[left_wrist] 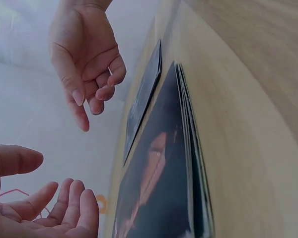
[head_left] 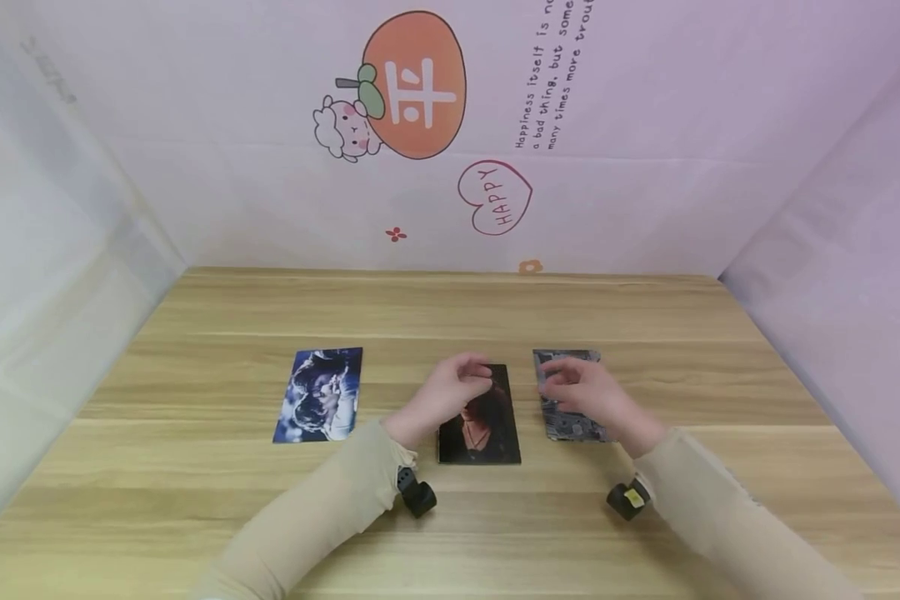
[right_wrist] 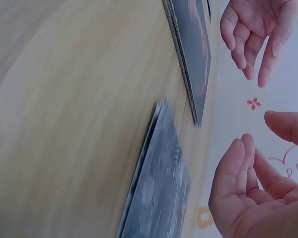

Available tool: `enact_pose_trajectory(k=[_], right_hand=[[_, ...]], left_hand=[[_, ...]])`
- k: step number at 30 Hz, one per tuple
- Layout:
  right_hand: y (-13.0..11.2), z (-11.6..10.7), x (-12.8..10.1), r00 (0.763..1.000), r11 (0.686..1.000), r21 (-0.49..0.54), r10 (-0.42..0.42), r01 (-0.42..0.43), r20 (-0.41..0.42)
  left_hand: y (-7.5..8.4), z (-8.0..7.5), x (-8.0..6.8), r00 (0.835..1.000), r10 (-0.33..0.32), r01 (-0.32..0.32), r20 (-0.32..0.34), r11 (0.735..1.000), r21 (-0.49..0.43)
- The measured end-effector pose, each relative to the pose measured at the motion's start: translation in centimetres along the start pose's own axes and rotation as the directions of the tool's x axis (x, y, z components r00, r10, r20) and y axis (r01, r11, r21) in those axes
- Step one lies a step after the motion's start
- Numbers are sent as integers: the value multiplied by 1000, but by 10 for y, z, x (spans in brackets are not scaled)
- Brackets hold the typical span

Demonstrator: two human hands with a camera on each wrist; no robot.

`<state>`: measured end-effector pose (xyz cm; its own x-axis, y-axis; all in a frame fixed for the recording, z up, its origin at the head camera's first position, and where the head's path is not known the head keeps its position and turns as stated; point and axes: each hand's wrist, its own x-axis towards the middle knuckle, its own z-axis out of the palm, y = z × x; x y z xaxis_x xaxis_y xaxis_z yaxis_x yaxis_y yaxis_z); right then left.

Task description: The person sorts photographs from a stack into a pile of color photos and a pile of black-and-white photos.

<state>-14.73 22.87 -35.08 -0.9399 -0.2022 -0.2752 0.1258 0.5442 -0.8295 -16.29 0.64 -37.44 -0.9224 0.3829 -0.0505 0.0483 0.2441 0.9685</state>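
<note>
We are seeing the dark photo stack (head_left: 491, 435) lying flat at the middle of the wooden table (head_left: 195, 517), its layered edges showing in the left wrist view. The left hand (head_left: 450, 393) is hovering above its far left part, thumb and fingers parted and loosely bent, palm bare. To the right, we are finding the grey photo stack (head_left: 576, 423), lying flat, well apart from the dark one. The right hand (head_left: 588, 393) is hovering above it, thumb and fingers likewise parted and loosely bent. To the left, the blue photo card (head_left: 319, 396) is lying flat, slightly slanted. Beyond the table's far edge, we are noting a white backdrop (head_left: 232, 200) bearing a red heart print (head_left: 495, 198).
</note>
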Motion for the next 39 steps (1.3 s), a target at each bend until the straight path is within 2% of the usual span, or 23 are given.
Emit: enact_pose_trajectory(k=[10, 19, 24, 33, 39], right_hand=[[-6, 17, 4, 999, 1000, 27, -7, 6, 51], [-4, 25, 8, 996, 997, 60, 42, -47, 81], [-4, 29, 9, 993, 998, 34, 50, -54, 111], [-4, 32, 10, 988, 999, -16, 33, -31, 149], [-7, 35, 11, 989, 999, -41, 36, -30, 145]], left_hand=[[-9, -20, -13, 998, -45, 47, -35, 998, 45], [-14, -36, -23, 995, -88, 93, -43, 989, 114], [-18, -40, -25, 992, -113, 121, -56, 980, 161], [-23, -45, -27, 993, -115, 115, -15, 964, 239], [-23, -45, -26, 993, -117, 107, 21, 954, 279]])
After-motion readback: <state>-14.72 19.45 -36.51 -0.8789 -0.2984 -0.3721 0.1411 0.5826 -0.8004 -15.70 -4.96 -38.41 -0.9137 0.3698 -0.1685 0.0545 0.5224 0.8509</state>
